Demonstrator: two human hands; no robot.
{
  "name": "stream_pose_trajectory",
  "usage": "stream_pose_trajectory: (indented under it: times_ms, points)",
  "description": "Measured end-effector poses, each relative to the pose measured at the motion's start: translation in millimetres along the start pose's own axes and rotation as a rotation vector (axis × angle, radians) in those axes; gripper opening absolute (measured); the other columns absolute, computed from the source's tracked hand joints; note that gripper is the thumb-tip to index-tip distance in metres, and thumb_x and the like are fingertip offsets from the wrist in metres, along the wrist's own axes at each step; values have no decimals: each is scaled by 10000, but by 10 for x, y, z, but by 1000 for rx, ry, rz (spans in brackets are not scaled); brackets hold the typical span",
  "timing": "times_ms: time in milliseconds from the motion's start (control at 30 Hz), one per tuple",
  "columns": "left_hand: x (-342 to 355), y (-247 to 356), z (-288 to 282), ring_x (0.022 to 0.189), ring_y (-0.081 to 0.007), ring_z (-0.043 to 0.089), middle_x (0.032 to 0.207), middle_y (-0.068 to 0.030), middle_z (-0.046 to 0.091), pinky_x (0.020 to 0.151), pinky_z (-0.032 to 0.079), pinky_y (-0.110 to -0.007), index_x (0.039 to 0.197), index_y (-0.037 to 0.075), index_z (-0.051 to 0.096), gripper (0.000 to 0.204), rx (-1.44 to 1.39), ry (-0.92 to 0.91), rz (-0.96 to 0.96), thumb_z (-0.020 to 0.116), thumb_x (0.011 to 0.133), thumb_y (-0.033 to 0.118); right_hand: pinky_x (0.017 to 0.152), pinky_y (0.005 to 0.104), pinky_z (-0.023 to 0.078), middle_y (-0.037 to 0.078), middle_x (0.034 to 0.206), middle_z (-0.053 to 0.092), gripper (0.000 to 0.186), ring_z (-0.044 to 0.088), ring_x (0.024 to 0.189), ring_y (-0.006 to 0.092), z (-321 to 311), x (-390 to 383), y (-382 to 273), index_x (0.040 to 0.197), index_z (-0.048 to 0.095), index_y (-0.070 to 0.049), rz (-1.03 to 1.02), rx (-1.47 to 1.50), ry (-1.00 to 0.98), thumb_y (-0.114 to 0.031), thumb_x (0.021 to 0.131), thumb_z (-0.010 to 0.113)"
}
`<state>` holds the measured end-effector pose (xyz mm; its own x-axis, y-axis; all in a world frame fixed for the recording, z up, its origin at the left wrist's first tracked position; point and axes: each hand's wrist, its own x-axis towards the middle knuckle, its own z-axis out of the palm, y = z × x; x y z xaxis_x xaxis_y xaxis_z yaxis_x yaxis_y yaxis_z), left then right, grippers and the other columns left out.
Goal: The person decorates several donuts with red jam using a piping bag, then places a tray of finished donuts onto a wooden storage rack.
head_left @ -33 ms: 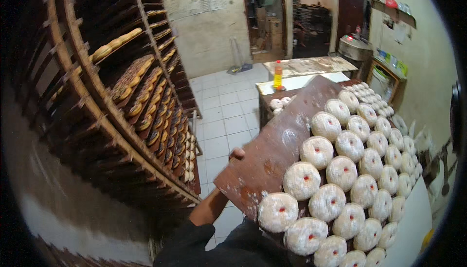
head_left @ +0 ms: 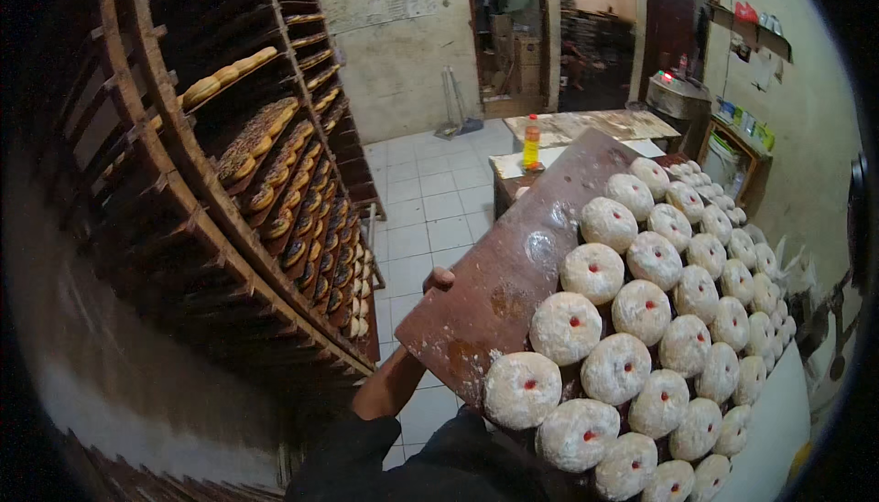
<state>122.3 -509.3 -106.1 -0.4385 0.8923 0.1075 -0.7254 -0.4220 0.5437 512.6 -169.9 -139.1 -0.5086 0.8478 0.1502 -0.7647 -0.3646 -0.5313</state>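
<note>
Head view: left hand (head_left: pixel 440 279) curled over the left edge of brown board (head_left: pixel 513 269); right hand out of frame, can't tell its state. Board lies right of left hand, long axis running far-right, white-dusted doughnuts (head_left: pixel 641 313) alongside.

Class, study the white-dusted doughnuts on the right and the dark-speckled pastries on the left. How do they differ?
Coating: the white-dusted doughnuts look pale and powdery, while the dark-speckled pastries show dark bits over golden dough.
Middle: many of the doughnuts have a red spot; no such spot shows on the pastries.
Place: the doughnuts lie out in the open, while the pastries sit in the rack.
Shared: both are arranged in rows.
</note>
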Motion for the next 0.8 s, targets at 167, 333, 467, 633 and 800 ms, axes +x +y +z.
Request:
stream_pose_trajectory:
  times_ms: [167,333,467,633,800]
  points:
    - [-317,320,732,892,-272,503,943,-119,523,830,414,-394,959,29,462,361,73,-62,270,491,735,312,960,406,242,163,1235,352,722,345,1130,278,214,947,-53,1224,293,-8,72,103,-253,-521,741,454]
    - [-937,215,1486,869,-279,512,899,-124,540,827,419,-399,909,27,484,322,270,-99,501,489,731,295,975,411,220,165,1254,329,716,319,1153,283,289,1681,423,1236,271,-12,184,326,-513,-494,745,471]
    - [-796,792,2311,851,-284,519,864,-127,554,824,424,-402,869,25,502,294,346,-171,650,487,728,282,986,414,202,166,1269,310,713,298,1171,286,1326,2530,533,1245,254,-15,233,429,-712,-473,749,485]
    - [-792,1408,2596,828,-290,528,820,-132,571,821,430,-407,819,22,524,264,484,-139,826,485,725,265,1001,419,180,168,1288,287,713,273,1194,290,2455,3126,1371,1257,233,-19,374,562,-937,-446,753,502]
    - [-713,2437,3406,1029,-324,421,1067,-176,447,956,309,-426,1019,-16,420,395,679,185,1177,354,822,319,1013,426,147,188,1318,224,781,225,1223,305,3989,3239,1504,1277,168,6,388,643,-1104,-493,754,465]
